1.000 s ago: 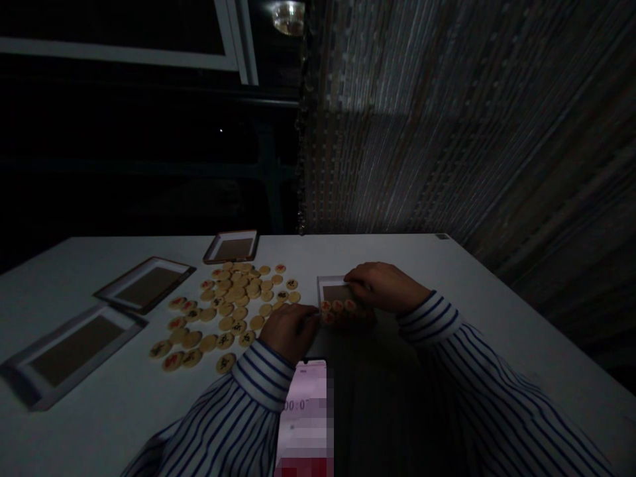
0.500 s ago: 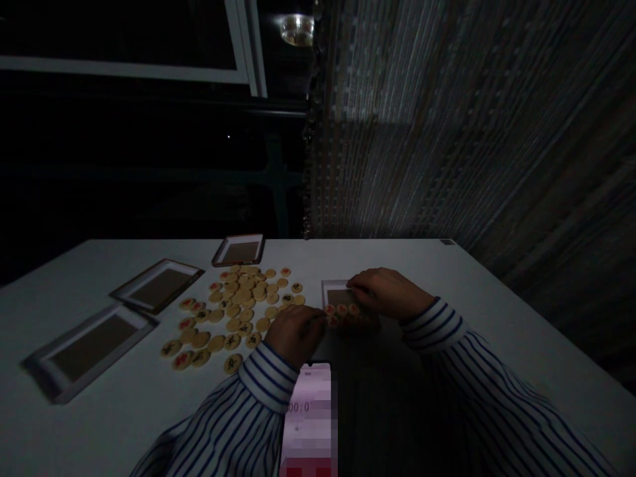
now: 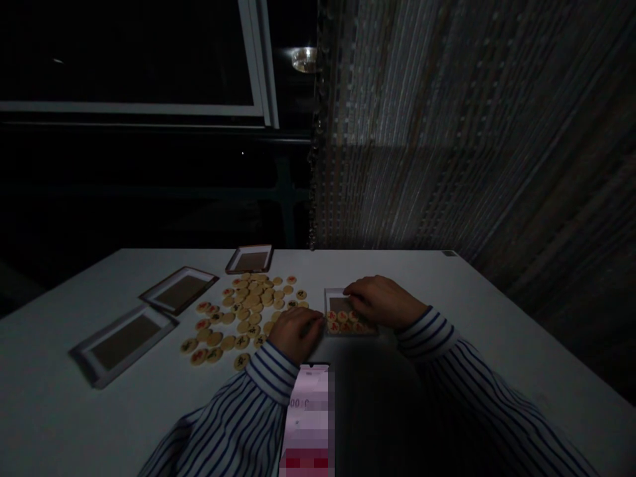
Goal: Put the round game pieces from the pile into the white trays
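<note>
A shallow open box point(image 3: 340, 305) with a pale rim lies in front of me. Rows of round Chinese chess pieces point(image 3: 342, 318) with red characters fill its near part. My left hand point(image 3: 298, 332) is closed, with its fingertips at the box's left wall. Over the box's right side, my right hand point(image 3: 387, 301) is curled with the fingers pointing down and left. Whatever is between its fingertips is hidden. Left of my left hand, many loose chess pieces point(image 3: 253, 300) lie in a spread heap, some showing red or black characters, others blank.
Three more shallow boxes lie on the left: a near one point(image 3: 126, 338), a middle one point(image 3: 179, 289) and a far one point(image 3: 249, 259). A lit phone point(image 3: 308, 424) lies by my left wrist on the white table point(image 3: 497, 371). A string curtain point(image 3: 387, 132) hangs behind.
The view has tilted up and shifted slightly left. Both hands stay at the box, and the rows of red pieces show more plainly now.
</note>
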`<state>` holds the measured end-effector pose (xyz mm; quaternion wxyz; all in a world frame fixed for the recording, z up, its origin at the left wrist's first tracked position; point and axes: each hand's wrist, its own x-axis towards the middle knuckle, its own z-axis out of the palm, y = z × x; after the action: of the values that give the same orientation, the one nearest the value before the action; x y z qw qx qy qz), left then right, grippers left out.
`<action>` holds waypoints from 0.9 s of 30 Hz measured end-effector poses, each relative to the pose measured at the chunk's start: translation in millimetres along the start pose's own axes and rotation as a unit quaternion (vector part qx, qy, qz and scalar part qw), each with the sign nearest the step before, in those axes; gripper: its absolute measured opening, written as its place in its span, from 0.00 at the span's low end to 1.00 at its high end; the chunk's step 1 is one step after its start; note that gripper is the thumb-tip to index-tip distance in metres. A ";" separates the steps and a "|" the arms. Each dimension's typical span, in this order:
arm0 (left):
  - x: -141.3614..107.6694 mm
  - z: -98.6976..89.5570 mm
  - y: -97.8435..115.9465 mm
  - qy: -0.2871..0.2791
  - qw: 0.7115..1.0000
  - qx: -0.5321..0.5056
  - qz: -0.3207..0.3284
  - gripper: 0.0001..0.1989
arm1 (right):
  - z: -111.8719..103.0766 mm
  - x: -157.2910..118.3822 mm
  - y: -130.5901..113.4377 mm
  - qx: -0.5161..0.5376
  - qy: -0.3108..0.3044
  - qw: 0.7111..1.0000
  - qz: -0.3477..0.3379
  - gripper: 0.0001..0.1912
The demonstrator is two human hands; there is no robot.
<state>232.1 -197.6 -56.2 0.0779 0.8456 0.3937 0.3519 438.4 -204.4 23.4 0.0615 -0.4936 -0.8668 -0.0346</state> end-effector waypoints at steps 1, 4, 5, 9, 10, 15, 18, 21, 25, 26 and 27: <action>-0.3 0.0 0.1 0.005 1.000 0.001 -0.002 0.09 | -0.3 0.1 -1.6 -0.001 0.001 1.000 -0.005 0.16; -1.3 -0.7 -0.4 0.015 1.000 -0.003 -0.002 0.09 | -0.9 0.7 -7.4 -0.002 0.001 1.000 -0.019 0.16; -1.6 -1.2 -1.1 0.019 1.000 -0.006 -0.002 0.09 | -0.9 0.9 -9.5 -0.003 -0.001 1.000 -0.022 0.16; -3.8 -4.7 -4.9 0.046 0.999 -0.014 0.003 0.09 | -0.1 0.9 -18.0 -0.005 -0.002 0.999 -0.038 0.15; -4.7 -5.7 -5.9 0.056 0.998 -0.015 0.004 0.09 | 0.2 0.8 -19.9 -0.005 0.000 0.999 -0.045 0.15; -10.4 -9.4 -8.8 0.094 0.995 -0.021 0.001 0.08 | 1.1 0.2 -26.1 -0.002 0.010 0.998 -0.064 0.14; -13.7 -11.0 -8.3 0.100 0.995 -0.025 0.001 0.08 | 1.3 0.1 -27.6 0.002 0.017 0.998 -0.067 0.14; -16.7 -13.6 -6.0 0.097 0.995 -0.026 -0.007 0.08 | 1.0 0.0 -29.0 0.008 0.020 0.998 -0.067 0.14; -19.9 -17.1 -2.1 0.088 0.996 -0.031 -0.011 0.08 | 0.0 -0.1 -31.0 0.010 0.014 0.998 -0.055 0.15; -20.5 -17.8 -1.3 0.087 0.996 -0.033 -0.011 0.08 | -0.2 -0.1 -31.4 0.011 0.013 0.999 -0.048 0.15; -21.1 -18.3 -0.6 0.087 0.996 -0.035 -0.012 0.08 | -0.4 -0.1 -31.7 0.011 0.012 0.999 -0.040 0.15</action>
<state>210.4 -215.0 -54.2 0.0767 0.8040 0.3965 0.4364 411.3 -220.7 23.8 0.0763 -0.4574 -0.8853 -0.0335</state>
